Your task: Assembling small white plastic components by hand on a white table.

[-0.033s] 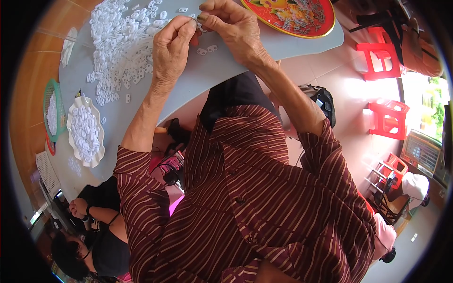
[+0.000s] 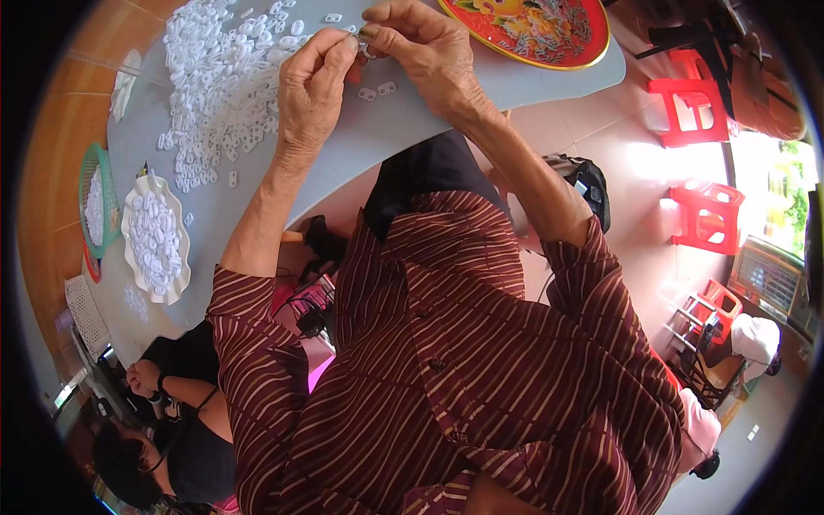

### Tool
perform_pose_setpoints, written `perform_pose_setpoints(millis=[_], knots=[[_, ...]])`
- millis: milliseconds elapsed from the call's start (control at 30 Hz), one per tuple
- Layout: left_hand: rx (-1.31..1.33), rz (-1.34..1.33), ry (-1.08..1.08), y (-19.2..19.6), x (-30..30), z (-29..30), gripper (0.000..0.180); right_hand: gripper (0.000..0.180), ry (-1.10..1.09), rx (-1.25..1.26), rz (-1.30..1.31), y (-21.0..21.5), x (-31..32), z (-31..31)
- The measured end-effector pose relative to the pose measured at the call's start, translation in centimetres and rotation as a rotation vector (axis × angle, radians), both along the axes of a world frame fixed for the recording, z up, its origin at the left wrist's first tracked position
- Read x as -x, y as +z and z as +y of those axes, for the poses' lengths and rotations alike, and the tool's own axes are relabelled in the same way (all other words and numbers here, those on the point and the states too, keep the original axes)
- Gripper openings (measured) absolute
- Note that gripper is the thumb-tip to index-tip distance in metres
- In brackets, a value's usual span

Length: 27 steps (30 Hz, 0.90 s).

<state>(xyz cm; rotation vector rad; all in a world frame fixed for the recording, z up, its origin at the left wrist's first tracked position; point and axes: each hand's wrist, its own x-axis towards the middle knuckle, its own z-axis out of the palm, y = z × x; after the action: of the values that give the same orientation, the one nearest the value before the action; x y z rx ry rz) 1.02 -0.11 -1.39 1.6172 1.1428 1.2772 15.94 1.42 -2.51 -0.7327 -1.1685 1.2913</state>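
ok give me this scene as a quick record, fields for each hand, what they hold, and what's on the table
left hand: pinching a small white piece together with the right hand
right hand: fingertips on the same piece
small white piece: mostly hidden between the fingers
table: grey, curved edge
pile of white pieces: loose, left of the hands
red tray: right of the hands
white dish: holds more white pieces

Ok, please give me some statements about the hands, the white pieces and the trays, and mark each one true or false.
1. The left hand and the right hand pinch a small piece together. True.
2. The pile of white pieces lies on a grey table. True.
3. The red tray is heaped with white pieces. False: it holds small greyish parts.
4. The white scalloped dish holds nothing. False: white pieces fill it.
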Motion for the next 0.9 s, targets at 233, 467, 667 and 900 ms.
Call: perform_pose_setpoints(millis=[233, 467, 667, 900], knots=[[0.037, 0.065, -0.03, -0.1, 0.4, 0.2, 0.022, 0.011, 0.029, -0.001, -0.075, -0.4, -0.4, 0.5], [0.041, 0.005, -0.095, 0.1, 0.4, 0.1, 0.022, 0.011, 0.033, -0.096, -0.173, 1.2, -0.9, 0.2], [0.023, -0.003, -0.117, -0.1, 0.3, 0.2, 0.021, 0.017, 0.161, -0.095, 0.103, 0.8, -0.5, 0.8], [-0.139, 0.148, -0.001, -0.6, 0.1, 0.1, 0.018, 0.013, -0.035, -0.135, -0.142, 0.1, -0.3, 0.4]])
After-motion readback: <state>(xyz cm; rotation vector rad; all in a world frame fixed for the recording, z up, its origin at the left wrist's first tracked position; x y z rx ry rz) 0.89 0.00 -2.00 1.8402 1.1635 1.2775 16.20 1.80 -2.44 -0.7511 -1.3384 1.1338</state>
